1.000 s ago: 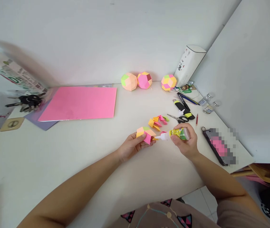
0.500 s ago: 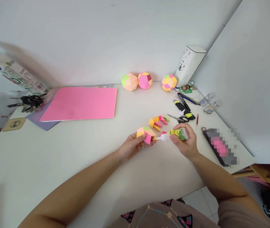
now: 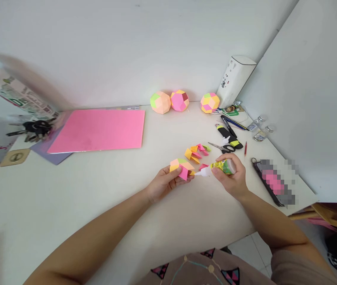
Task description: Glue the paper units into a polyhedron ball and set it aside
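Between the thumb and fingers of my left hand (image 3: pixel 164 183) is a partly built folded-paper ball (image 3: pixel 183 167) in peach, pink, yellow and green. My right hand (image 3: pixel 233 179) is closed around a glue bottle (image 3: pixel 224 166) with a yellow-green label, tilted on its side. Its white nozzle (image 3: pixel 201 173) points left, the tip at the right edge of the paper ball; whether it touches, I cannot tell. Just beyond the hands lie several folded paper pieces (image 3: pixel 196 153) in orange, pink and green. A pink piece (image 3: pixel 203 167) lies behind the nozzle.
Three finished paper balls (image 3: pixel 179 100) stand by the wall. Pink paper (image 3: pixel 100 130) lies at the left, with keys (image 3: pixel 37 126) beside it. Scissors (image 3: pixel 226 148), a cutter (image 3: pixel 229 136), small glass bottles (image 3: pixel 263 133) and a phone (image 3: pixel 271 182) are on the right.
Both hands hold nearly the same pose, with the nozzle still at the paper ball's edge. The whole view has shifted slightly.
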Demonstrator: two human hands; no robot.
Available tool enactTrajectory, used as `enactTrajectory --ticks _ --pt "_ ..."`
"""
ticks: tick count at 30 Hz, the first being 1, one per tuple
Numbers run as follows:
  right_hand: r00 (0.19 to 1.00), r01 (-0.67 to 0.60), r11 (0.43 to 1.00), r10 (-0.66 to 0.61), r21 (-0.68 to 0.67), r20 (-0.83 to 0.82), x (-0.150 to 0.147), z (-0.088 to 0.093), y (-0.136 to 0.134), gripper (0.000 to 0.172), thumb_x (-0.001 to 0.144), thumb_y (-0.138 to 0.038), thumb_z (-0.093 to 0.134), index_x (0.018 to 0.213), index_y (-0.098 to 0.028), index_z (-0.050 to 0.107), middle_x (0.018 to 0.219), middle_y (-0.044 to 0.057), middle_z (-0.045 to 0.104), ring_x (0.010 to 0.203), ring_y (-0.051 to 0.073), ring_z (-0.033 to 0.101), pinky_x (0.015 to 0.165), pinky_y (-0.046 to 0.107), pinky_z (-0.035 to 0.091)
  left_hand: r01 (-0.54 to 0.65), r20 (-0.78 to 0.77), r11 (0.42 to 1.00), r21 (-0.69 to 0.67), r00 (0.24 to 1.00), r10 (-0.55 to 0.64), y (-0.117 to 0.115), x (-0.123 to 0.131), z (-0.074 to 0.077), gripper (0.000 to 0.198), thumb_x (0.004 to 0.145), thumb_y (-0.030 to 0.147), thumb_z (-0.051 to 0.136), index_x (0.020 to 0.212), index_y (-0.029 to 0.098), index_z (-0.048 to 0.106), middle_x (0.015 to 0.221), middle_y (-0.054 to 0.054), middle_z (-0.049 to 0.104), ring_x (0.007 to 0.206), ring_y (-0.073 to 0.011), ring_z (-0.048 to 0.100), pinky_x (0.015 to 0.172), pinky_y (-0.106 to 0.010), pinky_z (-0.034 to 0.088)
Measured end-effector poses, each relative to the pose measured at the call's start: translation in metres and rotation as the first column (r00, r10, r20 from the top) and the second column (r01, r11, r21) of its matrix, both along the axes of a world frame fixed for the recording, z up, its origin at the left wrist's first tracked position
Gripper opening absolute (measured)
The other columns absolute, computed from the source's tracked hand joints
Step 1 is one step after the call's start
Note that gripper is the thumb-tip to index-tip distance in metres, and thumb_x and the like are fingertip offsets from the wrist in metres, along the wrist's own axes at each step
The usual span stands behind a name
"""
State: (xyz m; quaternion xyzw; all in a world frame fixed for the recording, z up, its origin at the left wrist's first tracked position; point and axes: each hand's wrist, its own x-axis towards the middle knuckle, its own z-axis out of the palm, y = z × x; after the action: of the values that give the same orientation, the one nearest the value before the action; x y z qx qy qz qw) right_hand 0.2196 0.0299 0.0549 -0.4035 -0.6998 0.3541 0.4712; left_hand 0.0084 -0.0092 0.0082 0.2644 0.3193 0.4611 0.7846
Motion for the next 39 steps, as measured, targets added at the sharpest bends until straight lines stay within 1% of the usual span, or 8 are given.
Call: enactTrajectory --ticks 6,10,18,23,27,32,36,39 --pt "0.999 0.031 0.999 -0.032 -0.039 -0.021 0.001 -0.003 0.000 0.019 0.074 -0.027 0.067 0.087 -0.021 0.055 0.073 -0.002 0.054 0.051 0.008 0.044 0.046 0.022 0.036 0.004 0.000 1.000 0.006 1.000 -0.004 0.000 0.000 0.000 0.031 0.087 0.032 0.055 0.105 0.009 0.066 0.103 -0.014 0.071 0.097 -0.0210 0.066 0.097 -0.035 0.046" --pt "0.998 0.029 0.993 -0.035 -0.112 -0.052 0.001 -0.004 0.001 0.019 0.075 -0.027 0.068 0.088 -0.021 0.055 0.064 -0.004 0.050 0.046 0.007 0.041 0.043 0.021 0.034 0.008 -0.006 1.000 -0.003 1.000 -0.008 0.000 0.000 0.001 0.032 0.087 0.033 0.055 0.106 0.010 0.066 0.104 -0.014 0.070 0.099 -0.0221 0.066 0.098 -0.036 0.045" --pt "0.970 -0.119 0.958 0.056 -0.261 -0.236 0.002 -0.009 0.003 0.020 0.078 -0.031 0.067 0.091 -0.023 0.053 0.055 -0.007 0.048 0.042 0.007 0.044 0.041 0.021 0.037 0.004 -0.009 1.000 -0.011 1.000 -0.004 0.000 0.000 0.000 0.032 0.085 0.034 0.057 0.103 0.009 0.067 0.098 -0.013 0.071 0.097 -0.0221 0.066 0.098 -0.037 0.045" --pt "0.925 -0.226 0.924 0.105 -0.310 -0.364 0.002 -0.011 0.006 0.020 0.079 -0.032 0.067 0.091 -0.022 0.054 0.051 -0.008 0.047 0.040 0.007 0.042 0.039 0.021 0.039 -0.005 -0.014 1.000 -0.024 1.000 0.004 0.000 0.000 -0.001 0.033 0.085 0.034 0.058 0.105 0.009 0.066 0.109 -0.015 0.069 0.099 -0.0227 0.065 0.098 -0.037 0.045" --pt "0.887 -0.297 0.876 0.107 -0.379 -0.448 0.001 -0.009 0.008 0.021 0.078 -0.034 0.067 0.090 -0.022 0.055 0.049 -0.009 0.046 0.038 0.007 0.042 0.038 0.021 0.040 -0.009 -0.020 0.999 -0.040 1.000 0.009 0.000 0.000 -0.001 0.032 0.085 0.033 0.058 0.107 0.010 0.065 0.112 -0.015 0.067 0.099 -0.0217 0.065 0.095 -0.035 0.048" --pt "0.833 -0.417 0.786 0.129 -0.457 -0.538 -0.001 -0.005 0.012 0.025 0.078 -0.041 0.064 0.090 -0.022 0.055 0.046 -0.009 0.043 0.036 0.010 0.046 0.035 0.022 0.038 -0.008 -0.002 1.000 -0.023 1.000 0.008 0.001 0.000 0.000 0.032 0.085 0.033 0.058 0.106 0.009 0.066 0.107 -0.015 0.069 0.099 -0.0217 0.065 0.096 -0.034 0.047" --pt "0.804 -0.481 0.706 0.120 -0.520 -0.582 0.000 -0.001 0.014 0.027 0.078 -0.045 0.061 0.089 -0.023 0.051 0.053 -0.005 0.053 0.044 0.013 0.052 0.036 0.022 0.035 -0.002 0.008 1.000 -0.012 1.000 0.003 0.001 0.000 0.001 0.031 0.086 0.032 0.057 0.105 0.010 0.066 0.102 -0.014 0.071 0.095 -0.0208 0.066 0.096 -0.036 0.047" --pt "0.799 -0.505 0.678 0.131 -0.535 -0.587 -0.001 0.003 0.013 0.026 0.077 -0.042 0.061 0.085 -0.022 0.048 0.066 0.000 0.062 0.051 0.014 0.054 0.038 0.023 0.036 0.002 0.004 1.000 -0.008 1.000 -0.002 0.000 0.000 0.000 0.031 0.086 0.032 0.057 0.106 0.010 0.066 0.100 -0.014 0.071 0.095 -0.0208 0.066 0.096 -0.036 0.047"
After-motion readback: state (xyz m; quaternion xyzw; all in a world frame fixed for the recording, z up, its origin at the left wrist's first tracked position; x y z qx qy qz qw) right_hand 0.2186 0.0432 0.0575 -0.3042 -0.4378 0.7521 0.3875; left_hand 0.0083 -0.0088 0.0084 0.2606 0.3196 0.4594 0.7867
